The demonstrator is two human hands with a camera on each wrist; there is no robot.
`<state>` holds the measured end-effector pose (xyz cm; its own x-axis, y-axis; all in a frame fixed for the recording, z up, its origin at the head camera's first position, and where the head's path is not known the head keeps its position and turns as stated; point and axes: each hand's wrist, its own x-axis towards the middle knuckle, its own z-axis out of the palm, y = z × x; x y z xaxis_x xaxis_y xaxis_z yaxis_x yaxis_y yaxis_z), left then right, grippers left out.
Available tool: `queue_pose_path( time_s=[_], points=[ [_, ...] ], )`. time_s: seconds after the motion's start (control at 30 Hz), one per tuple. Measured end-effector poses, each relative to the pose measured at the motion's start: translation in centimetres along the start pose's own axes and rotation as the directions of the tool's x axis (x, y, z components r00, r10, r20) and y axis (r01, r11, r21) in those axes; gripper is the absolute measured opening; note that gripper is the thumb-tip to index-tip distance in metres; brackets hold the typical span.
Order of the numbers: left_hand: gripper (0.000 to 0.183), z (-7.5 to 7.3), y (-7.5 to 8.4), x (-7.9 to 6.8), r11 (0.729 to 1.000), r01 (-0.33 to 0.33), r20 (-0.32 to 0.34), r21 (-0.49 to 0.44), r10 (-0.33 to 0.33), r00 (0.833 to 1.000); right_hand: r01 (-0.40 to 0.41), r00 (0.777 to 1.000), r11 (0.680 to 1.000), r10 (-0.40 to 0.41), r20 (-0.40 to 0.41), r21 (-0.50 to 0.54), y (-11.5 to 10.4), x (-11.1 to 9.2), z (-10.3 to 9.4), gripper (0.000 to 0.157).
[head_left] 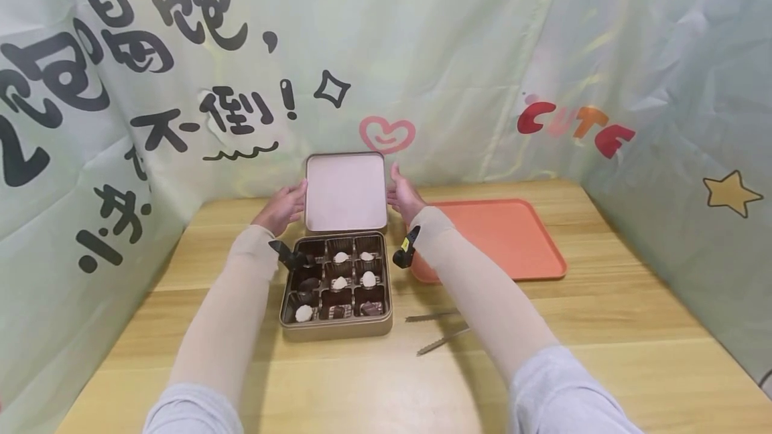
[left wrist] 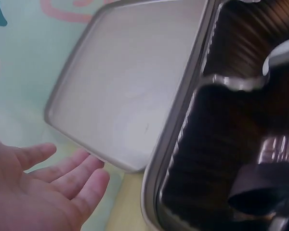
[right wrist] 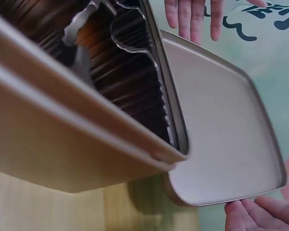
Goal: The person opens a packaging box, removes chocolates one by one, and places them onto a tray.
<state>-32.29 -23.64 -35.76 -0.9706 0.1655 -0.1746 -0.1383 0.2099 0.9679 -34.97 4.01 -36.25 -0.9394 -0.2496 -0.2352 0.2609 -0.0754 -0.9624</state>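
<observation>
A square metal tin (head_left: 336,331) sits on the table, its dark divided insert holding several white and dark chocolates. Behind it stands the lid (head_left: 346,191), upright with its pale inside facing me. My left hand (head_left: 282,208) is at the lid's left side, palm inward and fingers extended; in the left wrist view its fingertips (left wrist: 97,162) are at the lid's edge. On the opposite side, my right hand (head_left: 407,196) has its thumb raised and its fingers against the lid's rim. Part of the right hand (right wrist: 260,214) is cut off in the right wrist view.
An orange tray (head_left: 494,233) lies to the right of the tin, partly behind my right forearm. Metal tongs (head_left: 443,341) rest on the wooden table (head_left: 374,387) in front of the tray, their other end hidden under that arm. A printed curtain (head_left: 446,52) encloses the back and sides.
</observation>
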Motion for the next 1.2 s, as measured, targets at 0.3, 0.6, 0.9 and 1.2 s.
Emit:
queue_pose_path(
  time_s=[0.3,0.6,0.9,1.2],
  points=[
    [0.088,-0.6,-0.8,0.6,0.995,0.094,0.113,-0.022,-0.091,0.989,-0.056,0.997,0.998,0.056,0.048,0.012,1.1,0.4,0.0,0.086],
    [0.09,-0.4,-1.5,0.8,0.972,0.209,0.232,0.103,-0.228,0.946,-0.102,0.993,0.995,0.1,0.067,0.022,2.2,0.8,0.1,0.085],
    [0.098,-0.6,-2.2,1.3,0.964,0.223,0.277,0.148,-0.257,0.926,-0.158,0.983,0.987,0.157,0.094,0.01,2.8,0.6,0.6,0.087],
    [0.089,-1.0,-2.2,0.0,0.955,0.072,0.144,0.289,-0.118,0.983,-0.146,0.98,0.986,0.155,0.124,-0.083,2.3,-0.5,-1.3,0.081]
  ],
)
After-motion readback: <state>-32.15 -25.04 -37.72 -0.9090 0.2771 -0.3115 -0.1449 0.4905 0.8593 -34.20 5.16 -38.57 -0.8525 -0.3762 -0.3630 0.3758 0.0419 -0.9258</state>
